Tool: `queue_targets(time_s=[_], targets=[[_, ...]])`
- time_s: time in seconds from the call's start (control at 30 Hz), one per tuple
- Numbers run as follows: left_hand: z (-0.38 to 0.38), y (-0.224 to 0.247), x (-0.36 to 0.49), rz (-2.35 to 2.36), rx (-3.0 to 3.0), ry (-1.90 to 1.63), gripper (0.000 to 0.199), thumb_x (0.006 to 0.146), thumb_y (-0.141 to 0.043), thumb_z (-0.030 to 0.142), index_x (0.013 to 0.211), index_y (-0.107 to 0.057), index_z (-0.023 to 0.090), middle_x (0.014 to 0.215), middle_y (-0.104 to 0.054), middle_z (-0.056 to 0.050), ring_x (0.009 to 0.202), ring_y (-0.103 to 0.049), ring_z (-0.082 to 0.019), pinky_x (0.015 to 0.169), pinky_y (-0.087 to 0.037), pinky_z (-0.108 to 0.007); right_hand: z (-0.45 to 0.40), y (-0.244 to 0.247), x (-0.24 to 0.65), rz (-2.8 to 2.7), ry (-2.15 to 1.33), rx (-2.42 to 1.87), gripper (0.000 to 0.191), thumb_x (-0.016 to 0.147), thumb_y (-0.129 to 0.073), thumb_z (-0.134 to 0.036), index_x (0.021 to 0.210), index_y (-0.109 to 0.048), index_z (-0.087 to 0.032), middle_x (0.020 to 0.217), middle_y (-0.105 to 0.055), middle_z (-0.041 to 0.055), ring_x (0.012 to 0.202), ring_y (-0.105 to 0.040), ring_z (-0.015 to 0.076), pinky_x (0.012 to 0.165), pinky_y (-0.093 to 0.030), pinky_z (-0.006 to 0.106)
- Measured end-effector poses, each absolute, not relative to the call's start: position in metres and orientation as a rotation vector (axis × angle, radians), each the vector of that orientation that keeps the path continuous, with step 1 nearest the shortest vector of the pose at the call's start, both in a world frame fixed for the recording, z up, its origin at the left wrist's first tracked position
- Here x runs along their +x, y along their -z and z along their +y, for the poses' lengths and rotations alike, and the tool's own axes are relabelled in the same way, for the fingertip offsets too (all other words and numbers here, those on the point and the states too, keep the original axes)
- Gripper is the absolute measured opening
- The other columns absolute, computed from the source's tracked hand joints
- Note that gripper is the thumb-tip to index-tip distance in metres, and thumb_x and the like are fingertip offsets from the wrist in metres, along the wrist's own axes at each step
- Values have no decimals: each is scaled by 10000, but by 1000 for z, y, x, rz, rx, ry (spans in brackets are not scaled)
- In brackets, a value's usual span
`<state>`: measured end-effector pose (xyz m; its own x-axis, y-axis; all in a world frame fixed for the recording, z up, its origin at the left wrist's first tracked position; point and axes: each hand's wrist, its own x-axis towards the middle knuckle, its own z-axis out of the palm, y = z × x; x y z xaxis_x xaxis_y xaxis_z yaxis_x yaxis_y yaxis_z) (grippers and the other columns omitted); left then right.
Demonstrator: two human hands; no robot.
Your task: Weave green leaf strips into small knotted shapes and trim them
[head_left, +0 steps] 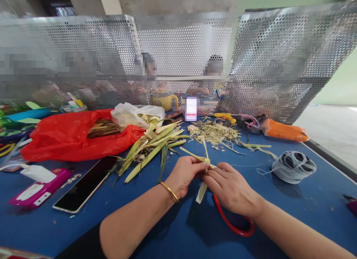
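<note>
Pale green-yellow corn husk strips (201, 194) cross each other between my two hands, above the blue table. My left hand (187, 174), with a gold bangle at the wrist, pinches the strips near their crossing. From the other side, my right hand (230, 186) has its fingers closed on the same strips. A red handle loop (237, 229), perhaps of scissors, shows below my right hand; the rest of it is hidden. Thin pale string runs from a ball of string (294, 167) toward my right hand; where it ends I cannot tell.
A heap of husks (152, 149) and a red plastic bag (67, 134) lie left of my hands. A black phone (86, 184) and magenta power strip (41, 190) are nearer. Husk scraps (219, 132), an upright lit phone (191, 108) and an orange packet (284, 130) stand before a perforated metal screen (184, 39).
</note>
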<state>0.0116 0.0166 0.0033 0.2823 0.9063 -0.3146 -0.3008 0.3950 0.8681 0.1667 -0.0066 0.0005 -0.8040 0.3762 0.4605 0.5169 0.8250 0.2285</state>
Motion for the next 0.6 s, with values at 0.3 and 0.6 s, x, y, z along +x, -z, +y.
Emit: queue_targets(time_s=[0.3,0.6], targets=[[20,-2,8,966,776,-966,253,607,-795,287,761,-686,118,671,-664,-29,571,-574,-102,578,-446,-221,-7,-2,166,-2488,390,-750,248,974,-323,-182,1007,-567,-152,812,-646,71,750,-566,179,737,-366,329],[22,-5,4,1022,996,-921,255,657,-759,293,817,-640,134,672,-621,-3,557,-585,-106,505,-455,-210,1,-7,170,-2442,141,-1306,331,988,-334,-289,729,-513,-188,607,-583,-6,566,-524,145,703,-338,295]])
